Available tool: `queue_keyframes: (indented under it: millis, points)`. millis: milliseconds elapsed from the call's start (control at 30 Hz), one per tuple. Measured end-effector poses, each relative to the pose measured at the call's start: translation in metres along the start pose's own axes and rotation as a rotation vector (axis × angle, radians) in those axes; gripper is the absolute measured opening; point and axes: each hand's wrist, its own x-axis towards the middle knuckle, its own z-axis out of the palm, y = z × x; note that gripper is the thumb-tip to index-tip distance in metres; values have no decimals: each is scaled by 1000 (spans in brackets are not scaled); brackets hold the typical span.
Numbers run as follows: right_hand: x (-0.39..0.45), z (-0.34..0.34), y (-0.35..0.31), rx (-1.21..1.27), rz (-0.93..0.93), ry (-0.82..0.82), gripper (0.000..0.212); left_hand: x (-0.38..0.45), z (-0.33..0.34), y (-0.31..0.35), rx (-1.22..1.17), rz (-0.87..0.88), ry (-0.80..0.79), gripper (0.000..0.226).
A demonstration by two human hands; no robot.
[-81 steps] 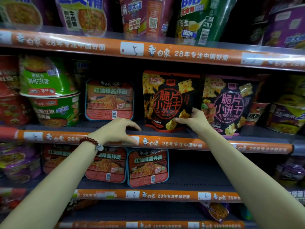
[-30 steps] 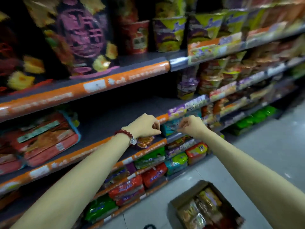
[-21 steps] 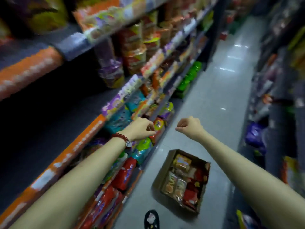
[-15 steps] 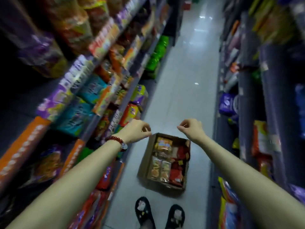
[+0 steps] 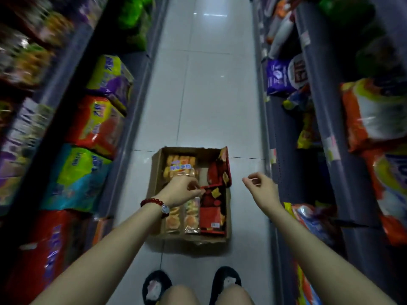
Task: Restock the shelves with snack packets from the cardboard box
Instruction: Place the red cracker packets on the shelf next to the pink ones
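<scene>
Hovering at frame centre, the left hand (image 5: pixel 182 190) and right hand (image 5: pixel 262 188) hang loosely curled, empty. Below sits a brown cardboard box (image 5: pixel 157 172) of glossy snack packets (image 5: pixel 212 214).

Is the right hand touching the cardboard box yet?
Apart. The head view shows the right hand beside the cardboard box, with bare floor between them.

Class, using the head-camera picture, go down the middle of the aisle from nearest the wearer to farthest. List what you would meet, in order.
Knees → black slippers → cardboard box of snack packets, with the left hand over it → bare tiled floor running off to the far end.
</scene>
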Motion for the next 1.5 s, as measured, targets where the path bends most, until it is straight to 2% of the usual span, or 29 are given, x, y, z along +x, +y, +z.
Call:
queue_keyframes:
  millis: [233, 367, 433, 533, 667, 933, 1100, 1333, 1500]
  points:
    - [76, 99, 83, 58, 18, 1, 63, 97, 85, -85, -119, 4, 20, 25]
    - [119, 145, 108, 86, 43, 86, 75, 138, 116, -128, -149, 14, 63, 24]
    - [137, 164, 119, 85, 44, 157, 66, 156, 132, -147, -143, 14, 73, 25]
    - [151, 180, 127, 88, 12, 266, 34, 178, 153, -165, -142, 24, 70, 25]
    - [155, 186, 136, 74, -98, 365, 17, 196, 175, -175, -157, 18, 106, 27]
    - [156, 186, 139, -24, -277, 469, 10, 209, 206, -168, -47, 98, 82, 38]
    - [157, 180, 131, 11, -319, 485, 12, 223, 213, -168, 40, 135, 17, 48]
    - [155, 172, 134, 42, -340, 452, 17, 224, 217, -176, 7, 183, 132, 26]
    - [154, 168, 135, 69, -336, 423, 20, 212, 209, -173, -263, 234, 262, 13]
